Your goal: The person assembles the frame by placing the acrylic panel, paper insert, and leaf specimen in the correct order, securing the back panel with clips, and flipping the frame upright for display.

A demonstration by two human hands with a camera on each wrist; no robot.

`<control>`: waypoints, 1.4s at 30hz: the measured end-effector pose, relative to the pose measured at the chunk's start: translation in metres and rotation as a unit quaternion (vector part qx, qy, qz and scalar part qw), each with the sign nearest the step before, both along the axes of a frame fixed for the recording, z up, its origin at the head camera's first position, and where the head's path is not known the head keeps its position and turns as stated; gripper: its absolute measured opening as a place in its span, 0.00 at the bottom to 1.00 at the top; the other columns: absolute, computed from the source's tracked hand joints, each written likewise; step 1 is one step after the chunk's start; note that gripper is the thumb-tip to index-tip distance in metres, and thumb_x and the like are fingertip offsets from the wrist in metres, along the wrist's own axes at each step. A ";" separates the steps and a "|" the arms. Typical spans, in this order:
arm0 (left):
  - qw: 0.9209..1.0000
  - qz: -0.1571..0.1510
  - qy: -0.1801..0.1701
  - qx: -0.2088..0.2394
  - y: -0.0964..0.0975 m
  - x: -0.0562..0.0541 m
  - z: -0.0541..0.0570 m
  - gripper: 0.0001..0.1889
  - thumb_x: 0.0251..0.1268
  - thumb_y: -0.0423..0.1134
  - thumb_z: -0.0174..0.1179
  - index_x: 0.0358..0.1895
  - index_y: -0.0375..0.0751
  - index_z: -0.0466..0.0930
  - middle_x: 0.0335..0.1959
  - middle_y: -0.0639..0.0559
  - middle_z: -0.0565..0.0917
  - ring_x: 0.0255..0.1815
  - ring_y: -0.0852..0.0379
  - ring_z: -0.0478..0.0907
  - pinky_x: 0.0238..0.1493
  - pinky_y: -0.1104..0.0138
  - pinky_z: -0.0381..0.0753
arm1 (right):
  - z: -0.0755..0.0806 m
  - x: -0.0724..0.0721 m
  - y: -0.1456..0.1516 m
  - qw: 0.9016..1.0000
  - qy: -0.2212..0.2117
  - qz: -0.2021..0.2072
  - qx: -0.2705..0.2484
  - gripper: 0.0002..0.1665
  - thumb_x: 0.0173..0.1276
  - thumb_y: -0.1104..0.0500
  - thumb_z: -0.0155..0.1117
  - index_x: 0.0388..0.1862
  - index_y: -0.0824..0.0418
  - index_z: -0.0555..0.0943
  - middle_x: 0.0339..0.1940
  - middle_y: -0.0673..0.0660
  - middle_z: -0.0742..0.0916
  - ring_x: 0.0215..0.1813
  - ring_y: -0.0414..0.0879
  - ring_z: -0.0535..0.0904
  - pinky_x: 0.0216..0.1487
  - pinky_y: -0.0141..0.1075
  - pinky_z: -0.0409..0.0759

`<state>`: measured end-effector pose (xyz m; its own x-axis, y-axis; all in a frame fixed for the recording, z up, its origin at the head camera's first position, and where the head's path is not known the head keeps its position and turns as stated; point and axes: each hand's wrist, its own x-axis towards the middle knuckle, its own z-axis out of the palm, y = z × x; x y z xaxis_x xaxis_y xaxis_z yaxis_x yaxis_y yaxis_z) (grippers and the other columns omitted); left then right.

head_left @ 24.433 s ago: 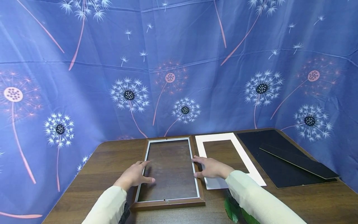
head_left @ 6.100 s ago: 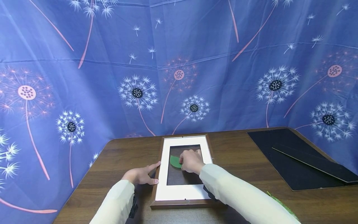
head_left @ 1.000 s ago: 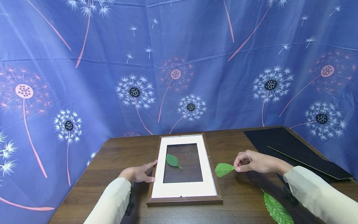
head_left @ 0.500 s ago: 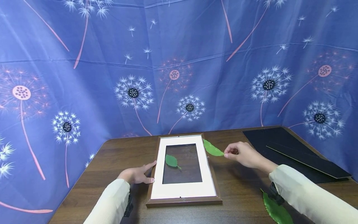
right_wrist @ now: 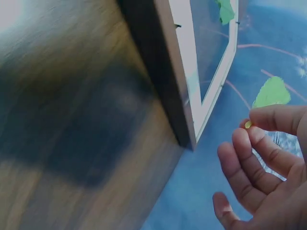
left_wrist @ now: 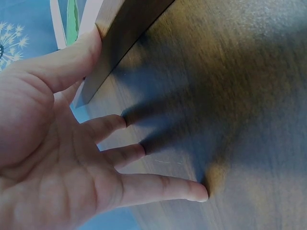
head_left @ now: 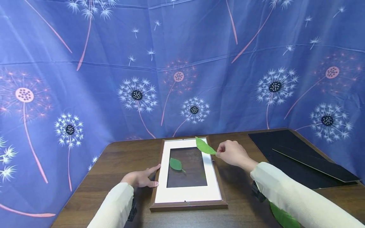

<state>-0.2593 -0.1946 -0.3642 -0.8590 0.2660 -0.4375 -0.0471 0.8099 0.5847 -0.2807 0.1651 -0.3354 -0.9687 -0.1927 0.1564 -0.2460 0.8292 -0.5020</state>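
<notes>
A brown wooden picture frame (head_left: 188, 207) lies on the table with a white mat (head_left: 186, 194) inside it. One green leaf (head_left: 175, 164) lies in the left part of the mat's window, stem toward the lower right. My right hand (head_left: 232, 153) pinches a second, lighter green leaf (head_left: 204, 147) by its stem between thumb and index finger, its blade over the mat's upper right corner. In the right wrist view the pinched stem end shows at the fingertips. My left hand (head_left: 140, 178) rests at the frame's left edge, thumb on the edge and other fingers (left_wrist: 163, 188) spread straight on the tabletop.
Another green leaf (head_left: 283, 217) lies at the table's front right, partly under the right sleeve. At the right, a black backing board (head_left: 273, 139) lies flat with a narrow folded black piece (head_left: 316, 164) on it. A blue dandelion-print cloth (head_left: 182, 63) hangs behind the table.
My right hand has carried the pinched leaf leftward and up, from right of the frame to over the mat's corner. My left hand stays at the frame; earlier the mat lay outside the frame.
</notes>
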 end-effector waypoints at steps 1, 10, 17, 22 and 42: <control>1.000 -0.002 0.001 0.000 0.000 0.001 0.000 0.43 0.69 0.36 0.66 0.82 0.42 0.51 0.79 0.22 0.45 0.79 0.24 0.40 0.72 0.33 0.49 | 0.000 -0.001 -0.005 1.000 -0.004 -0.004 0.006 0.07 0.66 0.60 0.68 0.27 0.58 0.86 0.18 0.47 0.81 0.23 0.44 0.71 0.25 0.37 0.66; 1.000 0.005 0.000 0.003 0.003 0.003 0.001 0.43 0.69 0.35 0.66 0.82 0.43 0.52 0.79 0.23 0.46 0.79 0.25 0.41 0.72 0.34 0.49 | -0.004 -0.012 -0.039 0.998 -0.011 -0.015 0.063 0.15 0.64 0.61 0.67 0.17 0.56 0.81 0.13 0.47 0.78 0.23 0.44 0.73 0.43 0.51 0.75; 1.000 0.005 0.004 -0.006 0.004 0.002 0.001 0.42 0.69 0.35 0.66 0.82 0.44 0.53 0.79 0.24 0.48 0.79 0.26 0.41 0.73 0.34 0.48 | -0.010 -0.023 -0.058 0.995 -0.032 -0.010 0.092 0.22 0.58 0.66 0.64 0.08 0.54 0.70 0.09 0.47 0.70 0.22 0.45 0.66 0.43 0.48 0.67; 1.000 0.010 0.007 -0.013 0.005 0.002 0.001 0.42 0.69 0.36 0.66 0.82 0.45 0.53 0.78 0.23 0.49 0.79 0.25 0.42 0.72 0.33 0.48 | -0.017 -0.032 -0.069 0.994 -0.040 0.000 0.106 0.27 0.57 0.69 0.63 0.07 0.53 0.61 0.08 0.46 0.64 0.20 0.43 0.59 0.42 0.46 0.63; 1.000 0.012 0.010 -0.010 0.001 0.002 0.002 0.42 0.69 0.36 0.66 0.82 0.46 0.53 0.78 0.24 0.49 0.79 0.25 0.42 0.72 0.32 0.47 | -0.031 -0.046 -0.101 0.987 -0.045 -0.012 0.156 0.18 0.58 0.68 0.66 0.14 0.56 0.71 0.19 0.51 0.78 0.29 0.46 0.73 0.49 0.48 0.65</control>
<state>-0.2576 -0.1938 -0.3620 -0.8732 0.2368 -0.4260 -0.0553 0.8203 0.5692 -0.3271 0.0642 -0.3668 -0.9808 -0.1948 0.0063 -0.1906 0.9517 -0.2406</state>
